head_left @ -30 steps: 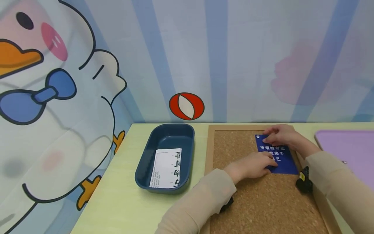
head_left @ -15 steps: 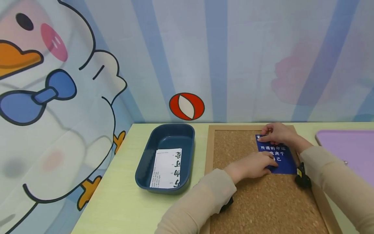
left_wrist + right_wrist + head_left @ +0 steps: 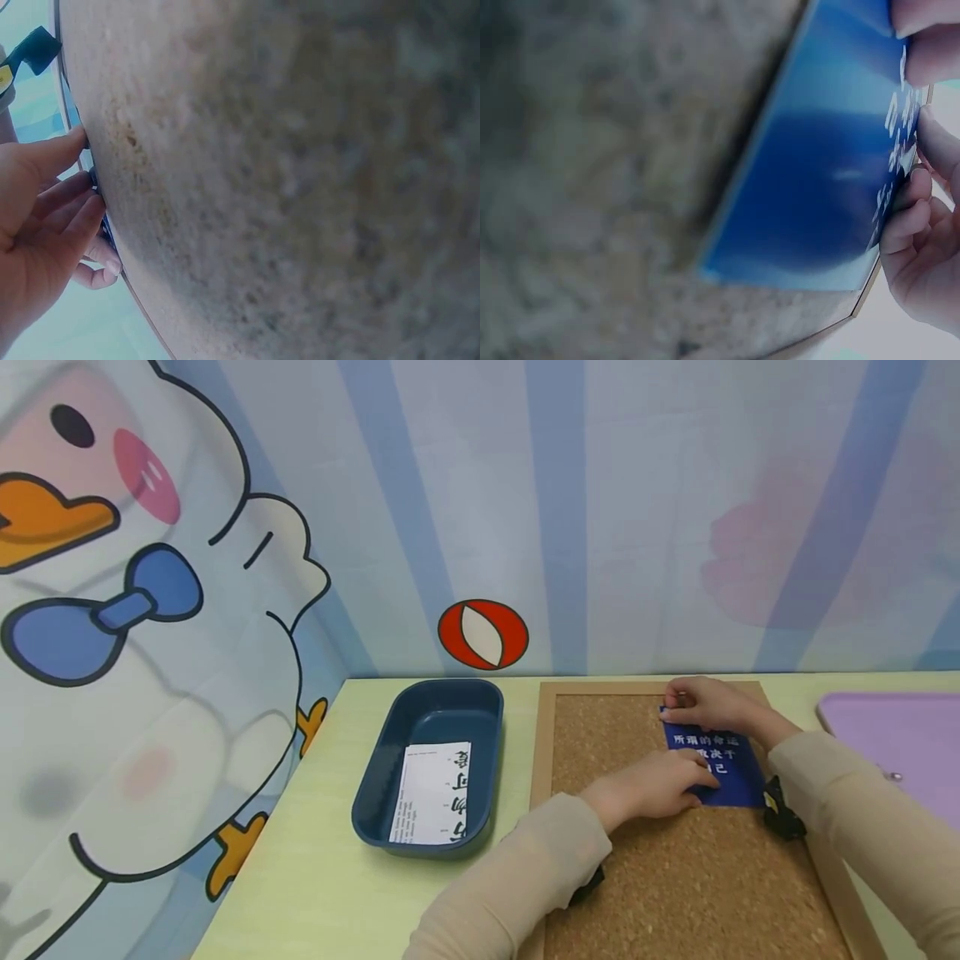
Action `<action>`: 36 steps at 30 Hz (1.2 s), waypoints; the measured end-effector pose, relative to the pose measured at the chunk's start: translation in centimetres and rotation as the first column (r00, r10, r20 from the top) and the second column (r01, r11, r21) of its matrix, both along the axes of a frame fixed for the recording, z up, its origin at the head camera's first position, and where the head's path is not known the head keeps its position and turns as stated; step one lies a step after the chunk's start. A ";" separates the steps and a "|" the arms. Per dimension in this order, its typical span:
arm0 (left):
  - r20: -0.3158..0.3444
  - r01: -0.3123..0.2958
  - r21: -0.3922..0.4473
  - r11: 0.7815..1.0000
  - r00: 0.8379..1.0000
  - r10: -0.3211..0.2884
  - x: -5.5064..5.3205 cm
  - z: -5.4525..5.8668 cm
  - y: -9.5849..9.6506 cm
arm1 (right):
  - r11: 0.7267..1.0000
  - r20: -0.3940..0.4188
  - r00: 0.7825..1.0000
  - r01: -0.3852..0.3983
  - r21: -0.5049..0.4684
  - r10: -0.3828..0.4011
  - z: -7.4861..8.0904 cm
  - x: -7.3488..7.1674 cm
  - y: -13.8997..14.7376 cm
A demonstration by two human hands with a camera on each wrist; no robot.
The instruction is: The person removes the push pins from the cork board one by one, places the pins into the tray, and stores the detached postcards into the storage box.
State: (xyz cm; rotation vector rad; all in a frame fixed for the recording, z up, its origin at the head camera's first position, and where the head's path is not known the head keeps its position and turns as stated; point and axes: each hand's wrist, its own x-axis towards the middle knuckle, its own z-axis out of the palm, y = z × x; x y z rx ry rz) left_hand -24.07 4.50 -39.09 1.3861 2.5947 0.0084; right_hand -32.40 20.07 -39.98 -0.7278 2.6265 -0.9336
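A blue card [image 3: 738, 789] with white Chinese characters lies on the upper right of a framed corkboard [image 3: 675, 877]. My left hand [image 3: 663, 781] comes across from the left, its fingertips resting on the card's lower left part; in the left wrist view the fingers [image 3: 79, 217] lean lightly bent against the surface. At the card's upper left corner my right hand [image 3: 708, 706] pinches a small pushpin, now hidden behind thumb and fingertips. The right wrist view has this hand [image 3: 922, 262] with curled fingers beside the text, and the card's near edge slightly off the cork.
Left of the board stands a dark blue bin [image 3: 423, 693] holding white printed cards [image 3: 427, 793]. A purple tray [image 3: 915, 727] with a small silvery pin [image 3: 892, 775] on it is at the right. A printed cloth backdrop [image 3: 622, 527] rises behind the table.
My right hand has shifted left to the card's upper left corner and closed thumb and fingers over the pushpin seen there earlier. The left hand stays on the card.
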 end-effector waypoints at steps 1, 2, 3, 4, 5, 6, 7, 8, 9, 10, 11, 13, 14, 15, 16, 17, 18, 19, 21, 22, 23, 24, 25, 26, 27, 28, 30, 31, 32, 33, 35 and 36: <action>0.005 -0.002 0.000 1.000 1.000 0.002 0.0 0.0 0.0 | 1.000 -0.007 1.000 -0.014 0.001 0.014 0.0 0.0 0.0; 0.010 -0.004 0.001 1.000 1.000 0.004 0.0 0.0 0.0 | 1.000 -0.016 0.999 -0.028 0.004 0.028 0.0 -0.1 0.0; 0.016 -0.006 0.002 1.000 1.000 0.006 0.0 0.0 0.0 | 0.999 -0.023 0.999 -0.044 0.004 0.044 -0.1 -0.1 0.1; 0.021 -0.008 0.003 1.000 1.000 0.008 0.0 0.0 0.0 | 0.998 -0.031 0.998 -0.058 0.007 0.058 -0.1 -0.1 0.1; 0.026 -0.012 0.004 1.000 1.000 0.012 0.0 0.0 0.0 | 0.997 -0.044 0.997 -0.070 0.014 0.070 -0.1 -0.2 0.1; 0.028 -0.014 0.005 1.000 1.000 0.014 0.0 0.0 0.0 | 0.996 -0.063 0.995 -0.082 0.021 0.084 -0.2 -0.2 0.1; 0.031 -0.015 0.004 1.000 0.999 0.015 0.0 0.0 0.0 | 0.995 -0.083 0.992 -0.095 0.029 0.098 -0.2 -0.1 0.1; 0.032 -0.017 0.004 1.000 0.999 0.017 0.0 0.0 0.1 | 0.993 -0.104 0.988 -0.108 0.040 0.111 -0.2 -0.1 0.2; 0.031 -0.019 0.004 1.000 0.999 0.019 0.1 0.0 0.1 | 0.992 -0.125 0.984 -0.118 0.050 0.123 -0.2 -0.1 0.2; 0.029 -0.021 0.003 1.000 0.999 0.020 0.1 0.0 0.1 | 0.990 -0.144 0.981 -0.126 0.060 0.133 -0.2 0.0 0.2; 0.028 -0.023 0.002 1.000 0.999 0.023 0.1 0.0 0.1 | 0.989 -0.159 0.977 -0.131 0.062 0.140 -0.3 0.0 0.2; 0.026 -0.025 0.001 1.000 0.999 0.025 0.2 0.0 0.1 | 0.988 -0.172 0.974 -0.140 0.060 0.148 -0.3 0.0 0.2; 0.024 -0.026 0.001 1.000 0.999 0.026 0.2 0.0 0.1 | 0.989 -0.169 0.974 -0.140 0.053 0.147 -0.3 0.0 0.2; 0.021 -0.026 0.001 1.000 0.999 0.026 0.2 0.0 0.0 | 0.990 -0.164 0.976 -0.135 0.046 0.140 -0.4 -0.1 0.3; 0.022 -0.027 0.002 1.000 0.999 0.027 0.2 -0.1 0.0 | 0.991 -0.162 0.978 -0.126 0.041 0.131 -0.4 -0.1 0.3; 0.024 -0.028 0.004 1.000 0.999 0.028 0.2 -0.1 0.0 | 0.994 -0.142 0.983 -0.109 0.029 0.112 -0.4 -0.1 0.3; 0.026 -0.029 0.007 1.000 0.999 0.029 0.2 -0.1 0.0 | 0.996 -0.125 0.988 -0.089 0.022 0.091 -0.4 -0.1 0.3; 0.027 -0.029 0.010 1.000 0.999 0.029 0.2 -0.1 0.0 | 0.998 -0.104 0.992 -0.065 0.015 0.067 -0.4 -0.1 0.3; 0.024 -0.026 0.014 1.000 0.999 0.026 0.2 -0.1 0.1 | 1.000 -0.074 0.997 -0.023 0.007 0.024 -0.3 -0.1 0.3; 0.025 -0.027 0.017 0.999 0.999 0.026 0.2 -0.1 0.0 | 1.000 -0.064 0.998 -0.007 0.004 0.008 -0.2 0.0 0.3; 0.023 -0.028 0.019 0.999 0.999 0.028 0.2 -0.1 0.0 | 1.000 -0.051 0.999 0.002 -0.001 -0.002 -0.2 0.0 0.3; 0.020 -0.029 0.018 0.999 0.999 0.029 0.2 -0.1 0.0 | 1.000 -0.057 0.998 0.002 0.001 -0.002 -0.2 0.0 0.2; 0.017 -0.030 0.016 0.999 0.999 0.029 0.2 -0.1 0.0 | 1.000 -0.062 0.998 -0.008 0.006 0.009 -0.2 0.0 0.2; 0.016 -0.030 0.014 0.999 0.999 0.030 0.1 -0.1 0.0 | 1.000 -0.071 0.997 -0.024 0.010 0.025 -0.1 0.0 0.1; 0.016 -0.031 0.013 0.999 0.999 0.031 0.1 -0.1 0.0 | 0.999 -0.077 0.996 -0.041 0.016 0.042 -0.1 0.0 0.1; 0.019 -0.033 0.012 0.999 0.999 0.032 0.1 -0.1 0.0 | 0.998 -0.085 0.995 -0.060 0.023 0.061 -0.1 0.0 0.0; 0.026 -0.031 0.014 0.999 0.999 0.031 0.1 -0.1 0.0 | 0.994 -0.112 0.988 -0.098 0.045 0.102 -0.1 0.0 0.0; 0.031 -0.031 0.017 0.999 0.999 0.031 0.0 0.0 0.0 | 0.992 -0.133 0.984 -0.113 0.059 0.120 -0.1 0.0 0.0; 0.036 -0.031 0.021 0.999 0.999 0.030 0.0 0.0 0.0 | 0.990 -0.148 0.980 -0.125 0.069 0.134 -0.1 0.0 0.0; 0.040 -0.031 0.025 0.999 0.999 0.030 0.0 0.0 0.0 | 0.988 -0.168 0.975 -0.132 0.079 0.144 -0.1 0.0 0.0; 0.043 -0.032 0.031 0.999 0.999 0.030 0.0 -0.1 0.1 | 0.985 -0.205 0.966 -0.145 0.090 0.161 -0.1 0.1 0.0; 0.043 -0.032 0.031 0.999 0.999 0.031 0.0 -0.1 0.1 | 0.985 -0.213 0.963 -0.150 0.089 0.166 -0.2 0.1 0.1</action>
